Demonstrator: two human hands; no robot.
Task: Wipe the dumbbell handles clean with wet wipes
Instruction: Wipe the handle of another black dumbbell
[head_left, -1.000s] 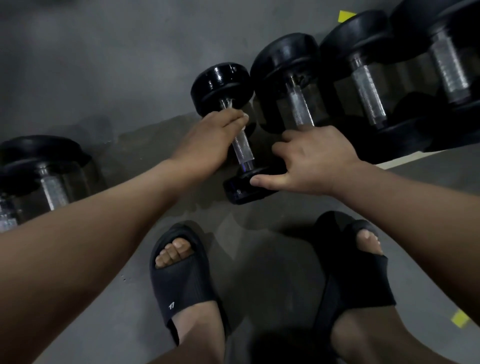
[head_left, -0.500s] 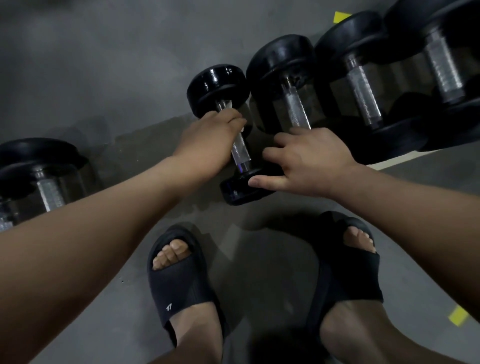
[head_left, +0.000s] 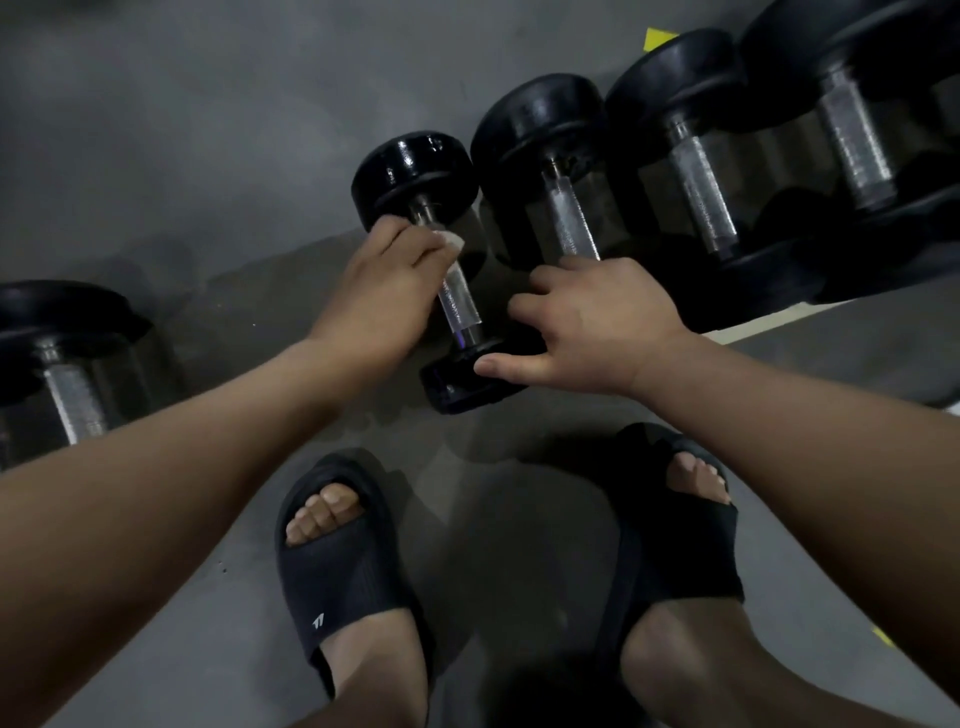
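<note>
A small black dumbbell (head_left: 415, 174) lies on the grey floor with its metal handle (head_left: 460, 304) running toward me. My left hand (head_left: 387, 283) curls round the upper part of that handle, and a bit of white wet wipe (head_left: 451, 239) shows at its fingertips. My right hand (head_left: 592, 325) rests on the dumbbell's near black end (head_left: 457, 382), thumb along its top and fingers loosely bent. The rest of the wipe is hidden under my left hand.
Three larger black dumbbells (head_left: 566, 208) with knurled handles lie in a row to the right. One more dumbbell (head_left: 67, 384) lies at the far left. My feet in black slides (head_left: 337, 561) stand just below. Yellow tape marks (head_left: 657, 37) dot the floor.
My left hand has slid up the handle toward the far weight, baring more of the lower handle, and the white wipe now shows. My right hand stays on the near end.
</note>
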